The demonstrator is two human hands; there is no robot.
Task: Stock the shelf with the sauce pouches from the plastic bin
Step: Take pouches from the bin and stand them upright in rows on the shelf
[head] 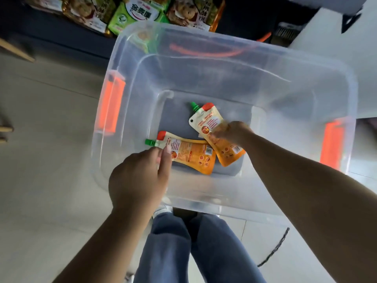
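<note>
A clear plastic bin (204, 203) with orange side latches stands on the floor in front of me. Two orange sauce pouches with green caps lie on its bottom. My left hand (140, 180) pinches the near pouch (193, 157) at its spout end, thumb laid over its top corner. My right hand (230, 131) reaches down into the bin and grips the far pouch (206, 121) at its middle; its fingers are blurred. The far pouch overlaps the near one's right end.
Snack packets (134, 13) stand in a row on the low shelf beyond the bin's far rim. My legs in blue jeans (195, 246) are below the bin. A black cord (275, 248) lies on the pale floor at the right.
</note>
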